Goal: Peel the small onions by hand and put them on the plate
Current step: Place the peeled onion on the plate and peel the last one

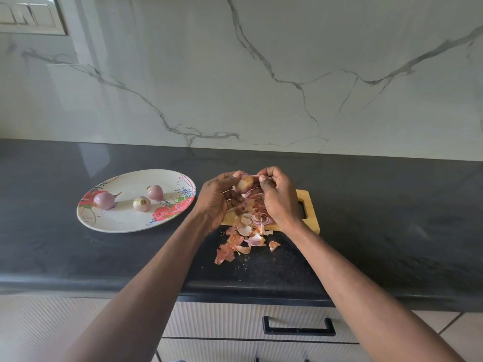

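Left hand (218,197) cupping small onion (244,183), right hand (277,197) pinching its skin, both raised over cutting board (311,218)

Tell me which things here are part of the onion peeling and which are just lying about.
Part of the job:
onion being peeled
left hand
right hand
plate
three peeled onions
pile of skins
cutting board

Just there:
wall switches
drawer handle

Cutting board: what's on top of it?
A pile of onion skins covers much of the cutting board, spilling onto the counter. The hands hide the rest.
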